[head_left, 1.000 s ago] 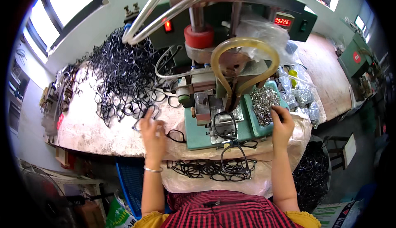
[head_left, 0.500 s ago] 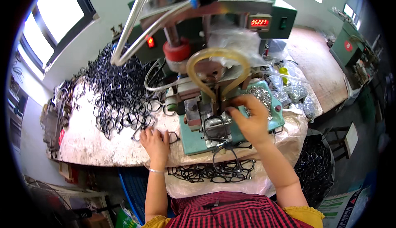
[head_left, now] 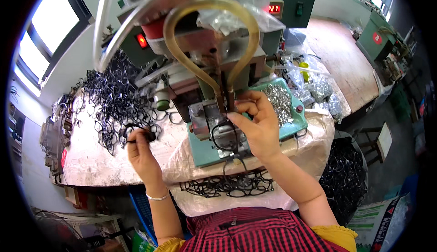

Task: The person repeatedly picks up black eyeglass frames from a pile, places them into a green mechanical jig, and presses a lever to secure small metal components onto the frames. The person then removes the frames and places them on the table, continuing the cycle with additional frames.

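At the edge of the pile of black glasses frames (head_left: 119, 85), my left hand (head_left: 142, 158) pinches one black glasses frame (head_left: 149, 136), blurred by motion. My right hand (head_left: 259, 129) is at the press (head_left: 214, 47), with thumb and fingertips drawn together beside its metal fixture (head_left: 200, 117). Whatever those fingertips hold is too small or hidden to name. Another black glasses frame (head_left: 214, 138) hangs over the front of the fixture, just below the right thumb. A yellowish looped tube (head_left: 255, 28) comes down to the tool above the fixture.
A green tray (head_left: 298, 115) of small metal parts (head_left: 278, 101) lies right of the press. More black frames (head_left: 227, 186) rest on plastic sheeting along the table's front edge. Bagged parts (head_left: 321, 90) sit behind the tray. A stool (head_left: 380, 145) stands on the floor at right.
My left hand has moved left from the table beside the press to the pile's edge and now grips a frame. My right hand stays at the fixture. The whole view has shifted slightly.
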Demonstrator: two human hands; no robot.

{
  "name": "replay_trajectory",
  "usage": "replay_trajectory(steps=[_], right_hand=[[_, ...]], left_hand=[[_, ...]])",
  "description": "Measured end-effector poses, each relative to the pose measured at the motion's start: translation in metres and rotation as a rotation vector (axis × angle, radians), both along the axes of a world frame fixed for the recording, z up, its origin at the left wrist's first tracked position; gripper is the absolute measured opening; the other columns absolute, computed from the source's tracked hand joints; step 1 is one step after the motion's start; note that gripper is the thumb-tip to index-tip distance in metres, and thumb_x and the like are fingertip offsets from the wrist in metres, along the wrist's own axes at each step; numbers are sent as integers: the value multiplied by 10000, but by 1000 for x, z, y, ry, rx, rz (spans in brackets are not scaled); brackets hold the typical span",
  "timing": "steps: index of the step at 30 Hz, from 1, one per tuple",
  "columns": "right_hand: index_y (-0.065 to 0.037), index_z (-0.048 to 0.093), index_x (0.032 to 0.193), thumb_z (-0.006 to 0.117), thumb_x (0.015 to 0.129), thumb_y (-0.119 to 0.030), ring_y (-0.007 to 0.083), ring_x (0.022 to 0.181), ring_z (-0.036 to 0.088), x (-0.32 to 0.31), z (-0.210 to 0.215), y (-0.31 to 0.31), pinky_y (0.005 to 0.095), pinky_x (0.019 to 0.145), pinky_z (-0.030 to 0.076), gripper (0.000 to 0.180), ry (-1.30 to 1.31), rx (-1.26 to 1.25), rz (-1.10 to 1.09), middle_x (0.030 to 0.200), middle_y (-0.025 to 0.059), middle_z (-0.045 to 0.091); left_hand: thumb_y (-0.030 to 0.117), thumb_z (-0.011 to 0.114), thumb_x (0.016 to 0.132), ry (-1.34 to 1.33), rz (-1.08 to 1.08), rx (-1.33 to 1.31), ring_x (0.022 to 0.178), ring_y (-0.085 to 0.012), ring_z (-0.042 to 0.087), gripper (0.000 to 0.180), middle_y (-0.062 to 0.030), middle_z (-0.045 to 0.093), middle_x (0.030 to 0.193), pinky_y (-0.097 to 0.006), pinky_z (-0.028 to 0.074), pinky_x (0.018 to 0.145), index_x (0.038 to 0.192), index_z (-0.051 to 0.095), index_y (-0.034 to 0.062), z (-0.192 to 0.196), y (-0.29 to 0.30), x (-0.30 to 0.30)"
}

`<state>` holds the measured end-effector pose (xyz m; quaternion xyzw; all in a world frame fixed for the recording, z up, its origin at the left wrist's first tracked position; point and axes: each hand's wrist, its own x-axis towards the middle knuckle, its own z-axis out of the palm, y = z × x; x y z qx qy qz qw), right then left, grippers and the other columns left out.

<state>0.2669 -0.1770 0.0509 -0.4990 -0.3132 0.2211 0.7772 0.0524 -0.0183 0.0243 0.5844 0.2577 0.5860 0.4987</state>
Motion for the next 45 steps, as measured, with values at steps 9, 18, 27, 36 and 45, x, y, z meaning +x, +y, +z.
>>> replay_trajectory(steps=[9,18,27,36,45], right_hand=[[-6,576,1239,687,853,-45,184,1115,635,11,14,-20,316,992,452,403,-201,-167,-8,1169,98,677],[-60,732,926,738,755,-79,357,1184,589,97,-80,-30,423,972,485,172,-1086,-694,-659,1148,164,672],[-19,750,1034,677,910,-100,73,788,618,100,-81,-45,226,746,482,165,-145,-338,-525,919,26,722],[2,735,1002,726,858,-30,85,824,649,39,-16,-21,236,747,506,148,-73,-142,-256,932,37,734],[36,575,1246,680,881,18,137,992,652,-8,-7,0,275,898,505,380,-21,22,-49,1170,108,673]], left_hand=[[113,727,826,276,-297,836,845,-246,629,36,-129,746,990,-398,487,821,861,722,112,64,-73,46],[14,691,856,114,-190,604,831,-231,645,172,-174,721,916,-326,499,754,1022,717,-22,124,-67,50],[-93,711,836,125,-138,507,831,-175,640,177,-133,718,927,-269,505,781,1012,695,-77,112,-44,68],[-44,560,946,-31,-1,132,881,-203,644,75,-131,642,975,-326,517,859,1005,603,-62,48,-28,20],[-32,609,919,46,-70,472,852,-224,657,71,-157,684,928,-301,506,810,988,617,-48,107,-55,65]])
